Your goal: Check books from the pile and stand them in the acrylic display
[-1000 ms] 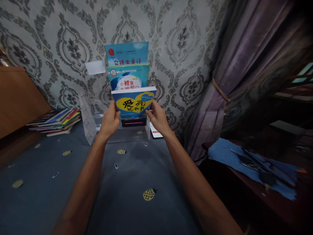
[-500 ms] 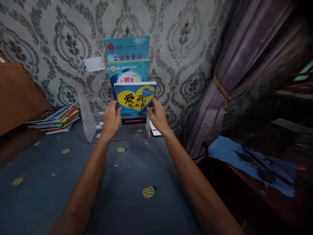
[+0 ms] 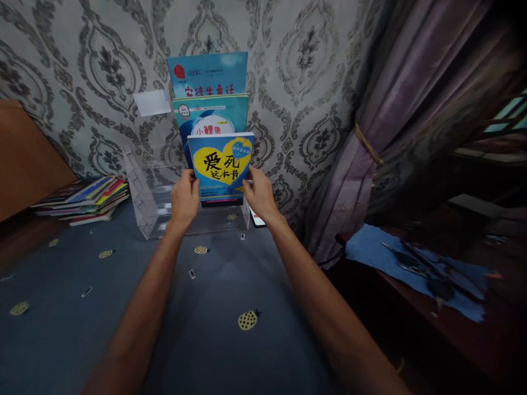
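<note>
A blue book [image 3: 221,189] with a yellow heart on its cover stands upright at the front of a clear acrylic rack [image 3: 142,206]. My left hand [image 3: 185,198] grips its left edge, thumb in front. On the opposite edge my right hand [image 3: 260,192] holds it the same way. Two taller books rise in steps behind it: a teal book with a white oval [image 3: 213,116] and a light blue book with red characters [image 3: 209,74]. The blue book hides their lower parts. A dark strip shows just below the held book.
Left of the rack lies a pile of books and magazines [image 3: 88,200]. A white card [image 3: 151,102] sticks up at the rack's back left. Partly hidden behind my right wrist is a phone-like object [image 3: 257,221]. Tools rest on a blue cloth [image 3: 370,249] at right, beside a curtain [image 3: 349,164].
The blue book's cover now faces me more squarely, and its top edge looks thinner. Both hands still hold its sides. The whole view has shifted slightly.
</note>
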`<state>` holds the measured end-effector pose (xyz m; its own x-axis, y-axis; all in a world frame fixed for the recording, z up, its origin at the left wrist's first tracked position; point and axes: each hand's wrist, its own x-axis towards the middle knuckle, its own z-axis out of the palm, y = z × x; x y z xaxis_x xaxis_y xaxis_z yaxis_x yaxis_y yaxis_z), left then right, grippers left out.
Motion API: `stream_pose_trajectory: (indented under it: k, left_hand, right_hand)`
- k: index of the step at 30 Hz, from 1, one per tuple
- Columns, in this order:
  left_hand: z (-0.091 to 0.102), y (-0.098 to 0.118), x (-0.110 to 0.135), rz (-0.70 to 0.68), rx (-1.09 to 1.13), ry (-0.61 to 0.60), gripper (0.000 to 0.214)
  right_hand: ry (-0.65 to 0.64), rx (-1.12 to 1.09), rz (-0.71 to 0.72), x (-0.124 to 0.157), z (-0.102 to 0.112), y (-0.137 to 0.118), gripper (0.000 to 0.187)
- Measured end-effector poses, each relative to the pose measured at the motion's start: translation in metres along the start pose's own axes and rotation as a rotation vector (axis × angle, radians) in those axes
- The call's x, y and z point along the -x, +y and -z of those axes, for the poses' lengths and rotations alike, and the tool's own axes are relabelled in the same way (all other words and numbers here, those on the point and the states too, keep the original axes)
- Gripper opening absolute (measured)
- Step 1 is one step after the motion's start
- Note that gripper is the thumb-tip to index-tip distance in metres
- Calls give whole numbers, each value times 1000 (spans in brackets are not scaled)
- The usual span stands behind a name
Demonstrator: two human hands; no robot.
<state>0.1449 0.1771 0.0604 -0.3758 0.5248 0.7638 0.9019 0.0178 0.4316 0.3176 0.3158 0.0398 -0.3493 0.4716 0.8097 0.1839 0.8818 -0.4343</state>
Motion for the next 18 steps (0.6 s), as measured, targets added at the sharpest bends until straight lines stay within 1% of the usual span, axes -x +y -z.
stream_pose_trajectory:
  k: [4,9,18]
  left_hand:
    - [-3,-2,2,12,-66,-25,15]
    - [-6,-4,4,18,-144,-46,16]
    - [-3,3,5,51,-212,-122,20]
  right_hand:
    - [-33,35,-34,1,-1,1,37]
    - [-98,38,-99,2,-3,-1,42]
    - [-63,22,-93,2,-3,-1,48]
